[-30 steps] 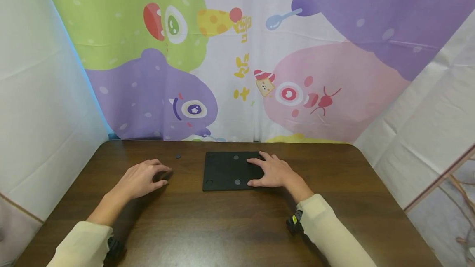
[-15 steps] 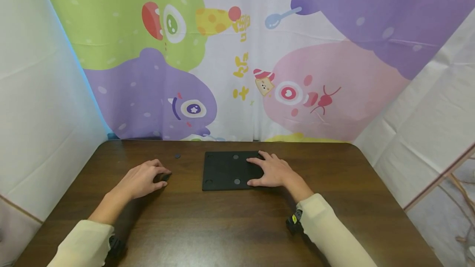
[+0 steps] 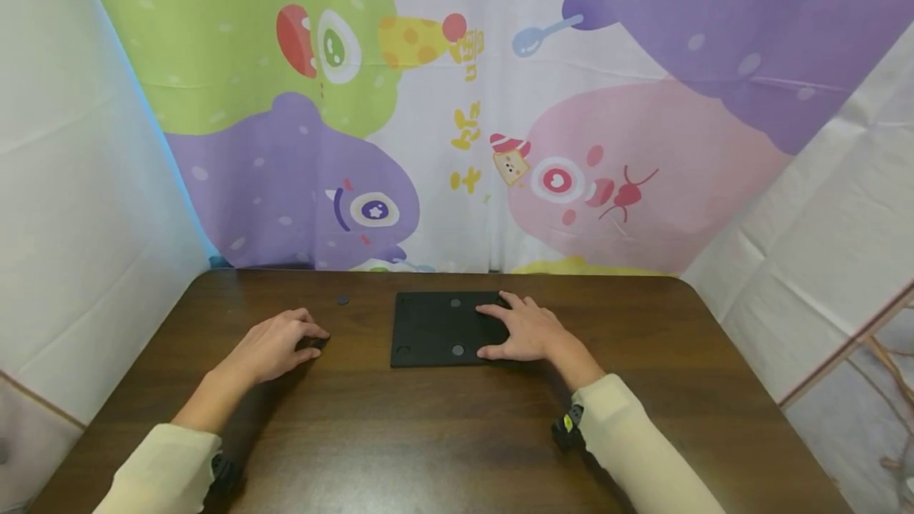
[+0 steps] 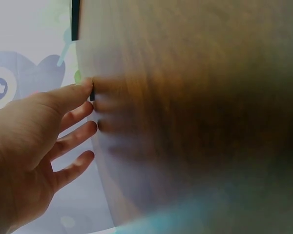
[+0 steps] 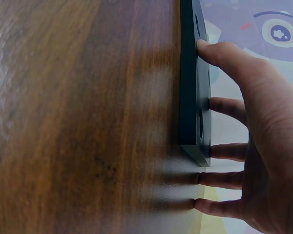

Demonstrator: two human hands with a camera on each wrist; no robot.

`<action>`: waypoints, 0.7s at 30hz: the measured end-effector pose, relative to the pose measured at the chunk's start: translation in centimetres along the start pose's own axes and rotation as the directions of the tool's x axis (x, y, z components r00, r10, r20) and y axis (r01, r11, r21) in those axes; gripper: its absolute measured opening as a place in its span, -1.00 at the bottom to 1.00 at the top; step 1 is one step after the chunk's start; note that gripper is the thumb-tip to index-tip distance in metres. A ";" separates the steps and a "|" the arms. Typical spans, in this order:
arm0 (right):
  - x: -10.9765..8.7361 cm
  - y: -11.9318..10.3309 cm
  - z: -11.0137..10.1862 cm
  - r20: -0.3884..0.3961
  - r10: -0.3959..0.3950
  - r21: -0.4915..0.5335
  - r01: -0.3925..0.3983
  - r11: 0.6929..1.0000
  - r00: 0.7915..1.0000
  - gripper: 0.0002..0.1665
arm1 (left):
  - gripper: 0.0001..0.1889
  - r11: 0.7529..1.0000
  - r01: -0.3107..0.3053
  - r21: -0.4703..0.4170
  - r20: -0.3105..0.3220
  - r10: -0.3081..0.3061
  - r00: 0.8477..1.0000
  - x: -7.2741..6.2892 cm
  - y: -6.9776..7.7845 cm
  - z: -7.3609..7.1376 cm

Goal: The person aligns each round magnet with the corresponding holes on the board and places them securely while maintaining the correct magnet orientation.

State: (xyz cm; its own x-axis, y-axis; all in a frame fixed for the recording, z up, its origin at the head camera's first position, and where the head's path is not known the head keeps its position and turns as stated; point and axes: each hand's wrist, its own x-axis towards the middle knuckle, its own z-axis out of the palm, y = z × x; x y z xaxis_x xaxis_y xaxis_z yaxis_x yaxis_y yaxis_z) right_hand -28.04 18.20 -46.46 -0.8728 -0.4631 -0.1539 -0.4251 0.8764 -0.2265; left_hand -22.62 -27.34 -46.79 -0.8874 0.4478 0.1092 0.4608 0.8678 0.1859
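My left hand is low over the table left of a flat black rectangular plate. Between its thumb and index finger it pinches a small thin dark piece, seen edge-on in the left wrist view and mostly covered by the fingers. Farther back on the wood lies a small dark disc. The plate carries two grey round spots near its middle and round outlines at its left corners. My right hand rests with spread fingers on the plate's right end, thumb and fingertips touching its top in the right wrist view.
The brown wooden table has rounded back corners. Directly behind its back edge hangs a cartoon-printed curtain, with white cloth panels on both sides. Black wrist devices sit at both cuffs.
The dark piece at my left fingertips came into sight half a second ago and is now tilted lower toward the table. The right hand and the plate stay where they were.
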 end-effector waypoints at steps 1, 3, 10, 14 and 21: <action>0.0 0.0 0.0 0.000 0.001 0.002 -0.001 1.000 1.000 0.04 | -0.72 1.000 -0.001 0.002 -0.003 0.001 1.000 0.0 0.0 0.0; 0.0 0.0 0.0 0.001 0.002 0.006 -0.002 1.000 1.000 0.04 | -0.74 1.000 -0.005 0.008 -0.012 0.005 1.000 0.1 0.0 0.1; -0.1 0.0 -0.1 -0.002 -0.001 -0.006 0.001 1.000 1.000 0.05 | -0.76 0.999 -0.007 0.033 -0.023 0.008 1.000 0.4 0.0 0.1; -0.1 -0.1 -0.2 0.002 -0.002 -0.008 0.002 1.000 1.000 0.05 | -0.79 0.999 -0.009 0.036 -0.025 0.010 1.000 0.4 0.3 0.0; 0.0 -0.1 0.1 0.003 -0.002 -0.004 0.002 1.000 1.000 0.05 | -0.80 0.997 -0.067 0.036 -0.119 0.071 0.990 0.5 -1.0 1.4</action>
State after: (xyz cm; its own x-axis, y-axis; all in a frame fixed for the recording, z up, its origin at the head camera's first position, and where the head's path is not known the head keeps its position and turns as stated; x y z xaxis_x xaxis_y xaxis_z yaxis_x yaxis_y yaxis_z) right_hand -27.98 18.16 -46.50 -0.8712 -0.4653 -0.1565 -0.4277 0.8759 -0.2232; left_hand -23.54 -27.72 -48.26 -0.8450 0.4790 0.2379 0.5182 0.8432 0.1430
